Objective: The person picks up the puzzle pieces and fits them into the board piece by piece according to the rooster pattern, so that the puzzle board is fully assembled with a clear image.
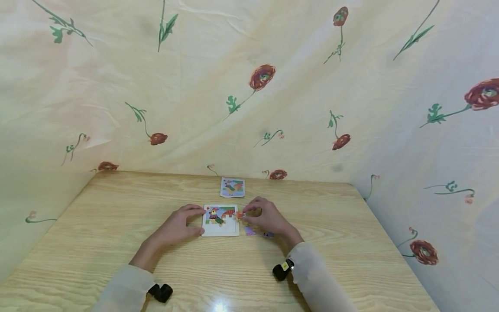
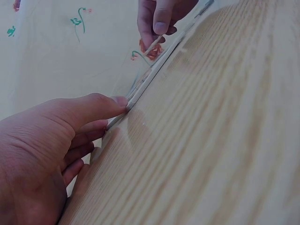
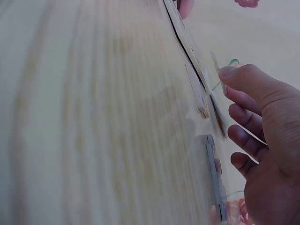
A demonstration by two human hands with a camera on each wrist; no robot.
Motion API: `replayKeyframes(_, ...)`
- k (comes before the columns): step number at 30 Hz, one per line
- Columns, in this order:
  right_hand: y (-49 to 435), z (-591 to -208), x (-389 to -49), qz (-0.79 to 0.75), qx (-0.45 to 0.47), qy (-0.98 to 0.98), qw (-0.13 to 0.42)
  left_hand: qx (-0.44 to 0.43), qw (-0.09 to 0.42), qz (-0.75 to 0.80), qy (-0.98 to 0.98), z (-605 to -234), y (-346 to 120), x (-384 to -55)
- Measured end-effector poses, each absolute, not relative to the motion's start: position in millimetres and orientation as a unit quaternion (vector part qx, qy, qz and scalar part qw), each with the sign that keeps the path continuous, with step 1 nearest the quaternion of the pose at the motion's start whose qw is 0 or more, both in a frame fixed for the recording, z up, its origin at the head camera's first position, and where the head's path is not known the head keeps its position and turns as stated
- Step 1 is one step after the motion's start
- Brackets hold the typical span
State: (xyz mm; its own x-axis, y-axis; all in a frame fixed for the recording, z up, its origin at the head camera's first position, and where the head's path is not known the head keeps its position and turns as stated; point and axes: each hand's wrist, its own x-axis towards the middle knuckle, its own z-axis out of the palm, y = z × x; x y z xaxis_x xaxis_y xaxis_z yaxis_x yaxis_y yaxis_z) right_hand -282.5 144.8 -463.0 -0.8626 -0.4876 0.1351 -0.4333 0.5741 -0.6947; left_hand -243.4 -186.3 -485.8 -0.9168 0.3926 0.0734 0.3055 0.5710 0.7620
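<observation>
A square puzzle board with a white frame lies on the table, its upper part filled with pieces that show a colourful bird. My left hand holds the board at its left edge, thumb near the lower corner and fingers at the upper one. In the left wrist view the thumb presses on the board's edge. Over the board's right edge, my right hand pinches an orange-red puzzle piece between thumb and forefinger. The right wrist view shows this piece edge-on, raised above the board, with the other fingers loosely curled.
Loose purple puzzle pieces lie on the table right of the board, partly hidden under the right hand. Behind the board lies a picture card with the same bird. A flowered cloth hangs round the wooden table.
</observation>
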Motion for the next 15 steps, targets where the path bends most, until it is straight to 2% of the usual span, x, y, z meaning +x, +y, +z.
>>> replayKeyframes(15,129.9,-466.5,-282.5,-0.381,-0.273,0.883,0.035,0.203,0.049,0.419,0.884,-485.6,-186.2,-242.6)
